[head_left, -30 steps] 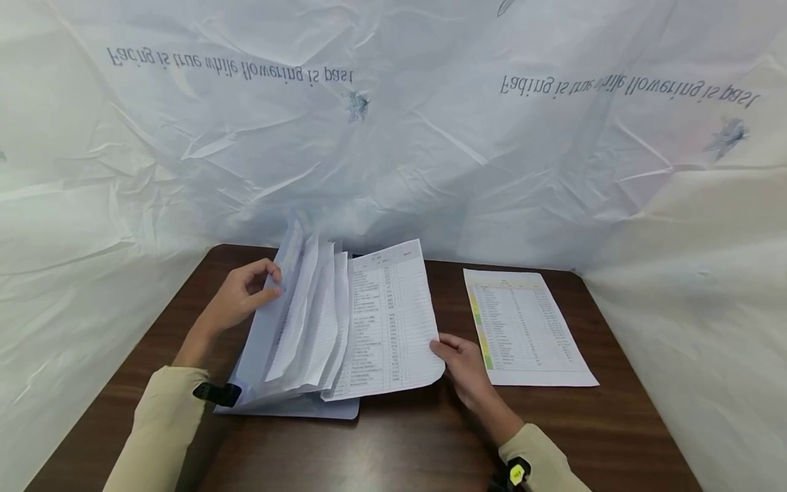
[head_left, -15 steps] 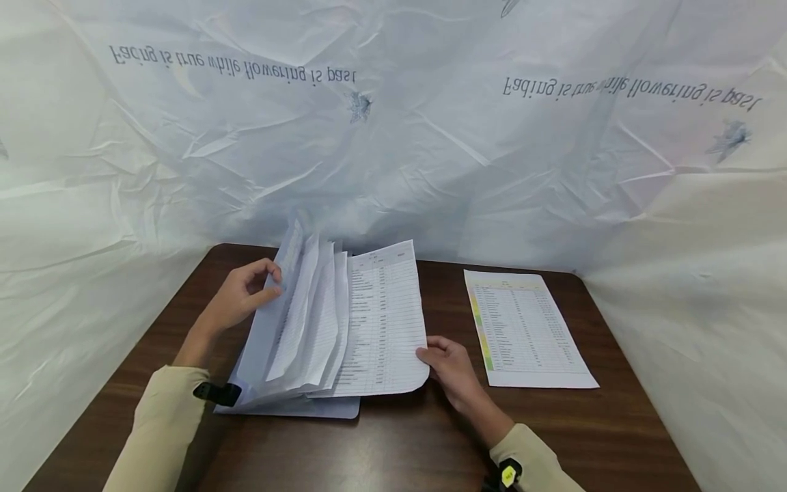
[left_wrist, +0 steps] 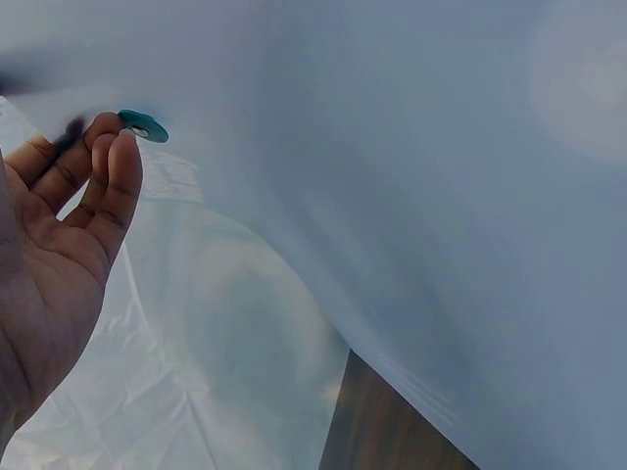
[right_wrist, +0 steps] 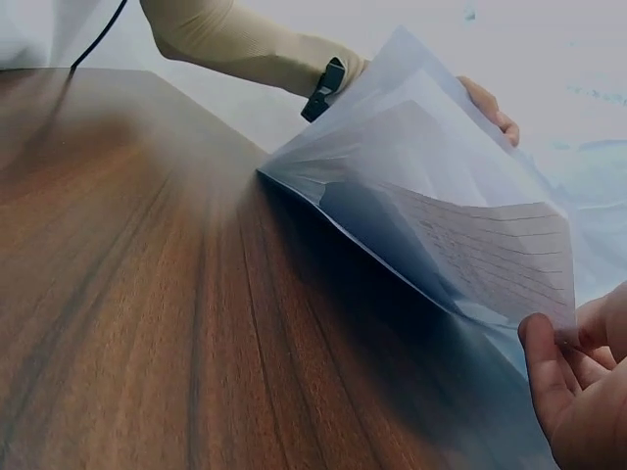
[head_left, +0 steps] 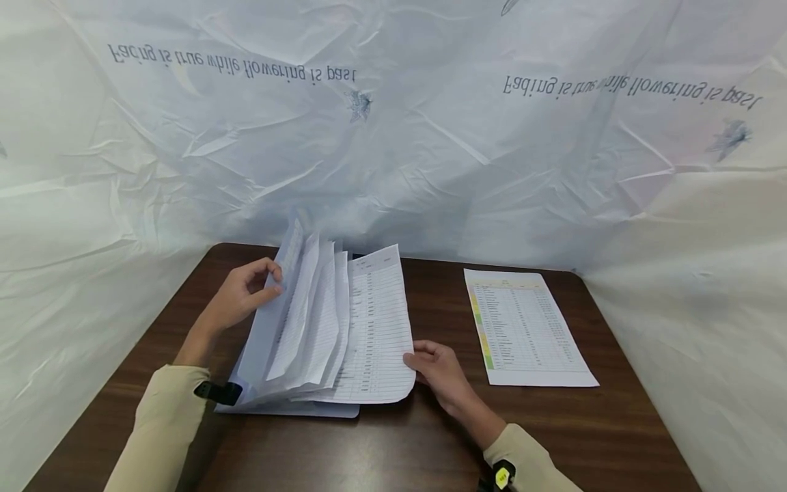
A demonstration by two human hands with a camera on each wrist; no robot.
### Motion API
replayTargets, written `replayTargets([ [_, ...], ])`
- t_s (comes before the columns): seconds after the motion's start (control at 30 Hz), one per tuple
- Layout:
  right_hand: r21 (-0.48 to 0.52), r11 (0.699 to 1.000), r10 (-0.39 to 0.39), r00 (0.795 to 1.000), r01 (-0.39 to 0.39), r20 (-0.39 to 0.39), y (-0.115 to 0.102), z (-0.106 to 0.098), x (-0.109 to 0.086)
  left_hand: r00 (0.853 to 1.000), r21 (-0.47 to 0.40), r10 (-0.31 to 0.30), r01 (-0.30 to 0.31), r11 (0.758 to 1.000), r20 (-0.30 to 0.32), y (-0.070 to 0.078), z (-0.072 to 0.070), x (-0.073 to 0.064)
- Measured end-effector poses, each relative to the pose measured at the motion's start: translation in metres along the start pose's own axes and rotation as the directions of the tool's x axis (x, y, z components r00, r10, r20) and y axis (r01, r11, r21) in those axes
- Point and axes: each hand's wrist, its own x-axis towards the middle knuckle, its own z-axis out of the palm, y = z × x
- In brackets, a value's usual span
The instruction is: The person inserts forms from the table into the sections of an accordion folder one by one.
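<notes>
A pale blue translucent document folder (head_left: 261,335) lies to the left with its upper side lifted. My left hand (head_left: 232,297) pinches that side's edge, and a teal round button (left_wrist: 144,125) shows at the fingertips in the left wrist view. Several papers (head_left: 320,321) stand fanned out inside. Between thumb and fingers, my right hand (head_left: 444,377) holds the right edge of a printed sheet (head_left: 378,335) with table rows. The sheet's left part is hidden behind the fanned papers; in the right wrist view the sheet (right_wrist: 509,245) reaches into the folder's opening.
Another printed sheet (head_left: 529,331), with yellow and green marks along its left side, lies flat on the right of the dark wooden table (head_left: 393,447). White plastic sheeting (head_left: 418,157) with printed lettering rises behind the table and at both sides.
My right hand has moved left with the printed sheet, and more of the sheet is now hidden behind the papers in the folder. My left hand stays in place.
</notes>
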Motion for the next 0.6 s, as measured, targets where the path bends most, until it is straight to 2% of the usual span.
replayTargets([
  [0.2,0.014,1.0,0.011,0.998,-0.012,0.058,0.0,0.005,0.002,1.0,-0.007,0.002,-0.002,1.0,0.014,0.028,-0.001,0.001],
  [0.6,-0.002,1.0,-0.001,0.997,0.001,0.074,-0.001,0.012,0.007,1.0,-0.012,0.005,-0.005,1.0,0.013,0.029,-0.001,0.001],
])
